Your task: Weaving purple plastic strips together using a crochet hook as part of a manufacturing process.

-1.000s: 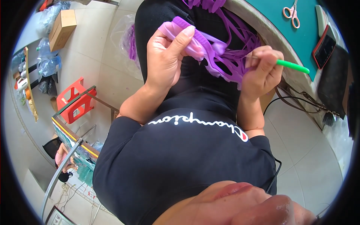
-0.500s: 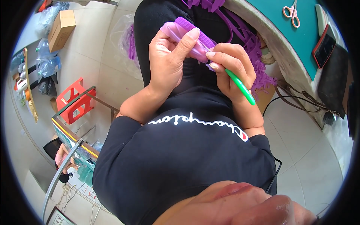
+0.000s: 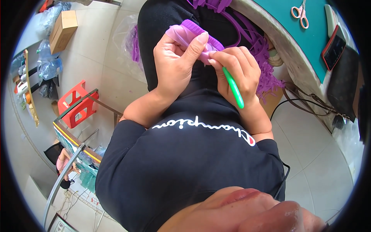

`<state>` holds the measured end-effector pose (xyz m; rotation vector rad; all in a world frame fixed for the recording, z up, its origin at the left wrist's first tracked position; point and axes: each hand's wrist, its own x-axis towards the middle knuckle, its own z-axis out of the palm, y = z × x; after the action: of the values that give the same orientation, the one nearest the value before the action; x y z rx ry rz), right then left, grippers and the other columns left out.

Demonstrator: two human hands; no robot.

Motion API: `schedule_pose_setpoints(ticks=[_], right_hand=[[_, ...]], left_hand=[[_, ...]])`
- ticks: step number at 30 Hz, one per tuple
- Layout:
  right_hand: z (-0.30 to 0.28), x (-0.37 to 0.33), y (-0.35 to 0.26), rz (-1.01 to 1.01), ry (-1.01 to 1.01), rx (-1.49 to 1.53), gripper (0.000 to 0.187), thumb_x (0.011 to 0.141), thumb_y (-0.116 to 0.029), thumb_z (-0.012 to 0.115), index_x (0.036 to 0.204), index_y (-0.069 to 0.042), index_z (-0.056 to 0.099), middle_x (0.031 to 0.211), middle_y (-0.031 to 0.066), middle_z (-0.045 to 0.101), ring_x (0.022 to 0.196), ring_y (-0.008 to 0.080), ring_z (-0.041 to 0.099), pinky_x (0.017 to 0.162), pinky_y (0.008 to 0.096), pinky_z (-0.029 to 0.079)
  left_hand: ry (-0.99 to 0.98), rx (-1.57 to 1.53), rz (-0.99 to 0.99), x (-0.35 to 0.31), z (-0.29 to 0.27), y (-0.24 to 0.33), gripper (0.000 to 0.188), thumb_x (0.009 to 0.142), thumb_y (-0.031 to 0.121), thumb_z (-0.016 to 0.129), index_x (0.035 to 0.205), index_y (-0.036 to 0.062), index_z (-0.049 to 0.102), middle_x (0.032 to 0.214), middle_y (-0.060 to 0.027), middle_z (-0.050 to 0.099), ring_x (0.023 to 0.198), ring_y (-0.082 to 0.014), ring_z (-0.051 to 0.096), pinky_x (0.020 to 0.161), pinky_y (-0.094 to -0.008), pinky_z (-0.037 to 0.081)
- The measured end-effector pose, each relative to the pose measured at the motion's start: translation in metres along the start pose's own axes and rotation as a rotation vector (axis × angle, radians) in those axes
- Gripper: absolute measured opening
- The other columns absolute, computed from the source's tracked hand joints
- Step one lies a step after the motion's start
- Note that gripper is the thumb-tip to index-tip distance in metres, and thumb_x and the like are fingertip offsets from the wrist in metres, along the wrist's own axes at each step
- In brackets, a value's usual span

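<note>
My left hand point(image 3: 174, 62) is closed round a soft purple piece point(image 3: 178, 34) with a ridged, darker rim, its thumb pressed on top. The piece looks rubbery; its exact kind I cannot tell. In my right hand point(image 3: 241, 69) is a slim tool with a green handle point(image 3: 234, 89), the handle's end pointing down toward my forearm. The right thumb and fingertips meet at the near right end of the purple piece. The tool's working tip is hidden by these fingers. Both hands are held above my lap, close together.
Purple strips point(image 3: 268, 73) hang in a tangle beside my right knee. On the green-topped table point(image 3: 286, 31) lie pink-handled scissors point(image 3: 300, 15) and a red-edged phone point(image 3: 334, 47). A red stool point(image 3: 79, 102) and a cardboard box point(image 3: 64, 31) stand left. Another person point(image 3: 63, 160) sits at lower left.
My right hand has rolled and shifted slightly left, so the green handle stands steeper and its thin metal tip no longer shows. The purple piece has tilted and shifted slightly right in my left hand.
</note>
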<state>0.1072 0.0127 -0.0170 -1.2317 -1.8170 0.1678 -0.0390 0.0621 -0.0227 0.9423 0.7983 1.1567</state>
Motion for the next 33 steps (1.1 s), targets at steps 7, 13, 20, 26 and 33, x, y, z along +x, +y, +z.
schedule_pose_setpoints(ticks=[7, 13, 20, 26, 33], right_hand=[[-0.024, -0.004, 0.007, 0.477, 0.006, 0.923, 0.012, 0.095, -0.008, 0.054, 0.094, 0.003, 0.058, 0.080, 0.0084, 0.062, 0.070, 0.0136, 0.057, 0.064, 0.0257, 0.046], [-0.001, -0.001, 0.012, 0.596, 0.007, 1.055, 0.024, 0.082, 0.004, 0.063, 0.082, -0.009, 0.043, 0.082, 0.0074, 0.058, 0.077, 0.0123, 0.050, 0.068, 0.0252, 0.042], [-0.001, -0.019, 0.034, 0.378, 0.053, 1.610, 0.035, 0.080, 0.006, 0.067, 0.076, -0.014, 0.038, 0.079, 0.0076, 0.058, 0.069, 0.0083, 0.045, 0.059, 0.0201, 0.036], [-0.002, -0.013, 0.016, 0.643, 0.147, 1.213, 0.034, 0.086, 0.002, 0.066, 0.076, -0.014, 0.037, 0.079, 0.0057, 0.054, 0.080, 0.0117, 0.047, 0.070, 0.0226, 0.038], [-0.002, -0.010, 0.015, 0.611, 0.090, 1.244, 0.031, 0.085, 0.002, 0.062, 0.076, -0.014, 0.037, 0.080, 0.0063, 0.052, 0.075, 0.0117, 0.043, 0.065, 0.0205, 0.035]], left_hand=[[-0.025, 0.001, -0.080, 0.000, -0.005, 0.008, 0.008, 0.089, 0.006, 0.065, 0.090, 0.0004, 0.060, 0.075, -0.0075, 0.065, 0.061, -0.0112, 0.063, 0.057, -0.0233, 0.053], [-0.072, 0.028, -0.129, -0.003, 0.003, 0.015, 0.013, 0.086, 0.004, 0.069, 0.093, -0.0016, 0.061, 0.074, -0.0073, 0.065, 0.058, -0.0115, 0.062, 0.056, -0.0239, 0.052], [-0.250, 0.739, 0.236, -0.013, -0.012, 0.022, 0.015, 0.080, 0.003, 0.074, 0.091, -0.0005, 0.064, 0.073, -0.0047, 0.063, 0.058, -0.0100, 0.062, 0.053, -0.0222, 0.050], [-0.220, 0.092, -0.265, -0.013, -0.002, 0.021, 0.022, 0.085, 0.011, 0.072, 0.101, -0.0016, 0.061, 0.084, -0.0046, 0.064, 0.078, -0.0102, 0.064, 0.071, -0.0233, 0.052], [-0.194, 0.139, -0.211, -0.018, -0.001, 0.010, 0.023, 0.084, 0.012, 0.073, 0.099, -0.0017, 0.063, 0.087, -0.0044, 0.066, 0.082, -0.0096, 0.063, 0.076, -0.0232, 0.051]])
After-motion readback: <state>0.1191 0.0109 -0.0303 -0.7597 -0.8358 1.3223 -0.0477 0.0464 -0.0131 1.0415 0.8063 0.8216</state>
